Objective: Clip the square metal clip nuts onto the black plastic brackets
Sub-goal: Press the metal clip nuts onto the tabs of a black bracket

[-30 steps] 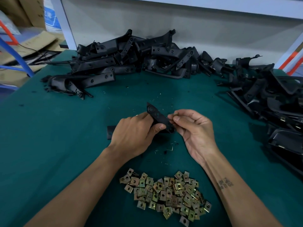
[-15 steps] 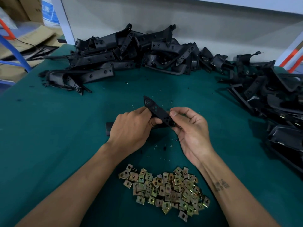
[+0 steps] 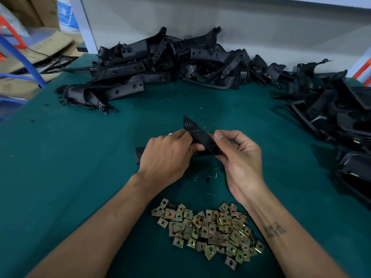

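Head view: we kept left hand (image 3: 166, 157) and right hand (image 3: 239, 155) curled round the black bracket (image 3: 201, 138) above the green mat (image 3: 60, 177); barely shifted since; clip nuts (image 3: 208, 229) piled nearer us; seating unclear, likely ongoing.

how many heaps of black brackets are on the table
2: one heap of brackets along the back wall, another heap at the right edge, running out of frame, so more may be hidden.

Factory assembly bench: green-covered tabletop (image 3: 60, 167), heaped black plastic brackets (image 3: 160, 63), loose clip nuts (image 3: 208, 227), cardboard cartons (image 3: 26, 11) behind.
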Demonstrator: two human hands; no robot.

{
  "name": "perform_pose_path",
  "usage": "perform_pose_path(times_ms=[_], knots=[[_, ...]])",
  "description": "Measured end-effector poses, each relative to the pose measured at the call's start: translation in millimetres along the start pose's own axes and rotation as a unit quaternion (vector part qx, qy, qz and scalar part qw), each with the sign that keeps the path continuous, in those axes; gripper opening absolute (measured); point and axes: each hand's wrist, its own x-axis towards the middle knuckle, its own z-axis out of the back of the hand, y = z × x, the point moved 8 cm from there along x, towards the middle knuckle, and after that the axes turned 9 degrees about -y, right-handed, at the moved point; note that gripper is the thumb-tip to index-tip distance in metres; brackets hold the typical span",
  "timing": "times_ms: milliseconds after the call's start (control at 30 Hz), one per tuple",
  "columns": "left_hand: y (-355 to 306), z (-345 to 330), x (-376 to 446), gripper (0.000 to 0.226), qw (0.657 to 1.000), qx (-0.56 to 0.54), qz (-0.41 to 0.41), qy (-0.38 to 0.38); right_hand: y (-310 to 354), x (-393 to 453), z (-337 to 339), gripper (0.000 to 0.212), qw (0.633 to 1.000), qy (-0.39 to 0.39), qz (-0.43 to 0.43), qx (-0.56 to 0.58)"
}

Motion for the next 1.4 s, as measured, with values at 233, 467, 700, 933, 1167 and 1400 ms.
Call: perform_pose_path(times_ms=[233, 467, 700, 933, 1167, 1400], knots=[[0.2, 3.5, 0.1, 0.049, 1.0, 0.008, 0.013, -0.012, 2.5, -0.6, 1.7, 0.002, 0.999, -0.003, 0.03, -0.034], [-6.2, 6.5, -1.2, 0.05, 0.999, 0.03, 0.021, -0.026, 3.6, 0.1, 2.9, 0.009, 0.999, -0.024, 0.029, -0.008], [-7.4, 7.4, -1.7, 0.051, 0.999, 0.031, 0.012, -0.037, 3.6, -0.1, 4.3, 0.01, 1.0, -0.02, 0.016, 0.003], [-7.2, 5.6, -2.2, 0.046, 0.998, 0.039, 0.001, -0.041, 2.7, -0.9, 3.8, 0.018, 0.999, -0.025, 0.039, -0.022], [-8.6, 2.2, -3.4, 0.049, 0.997, 0.066, -0.007, -0.031, -1.4, -4.0, 6.0, 0.015, 0.999, -0.046, 0.03, 0.002], [-7.1, 4.4, -1.8, 0.045, 0.998, 0.052, -0.001, -0.038, -0.6, -1.4, 6.6, 0.011, 0.999, -0.032, 0.004, -0.005]])
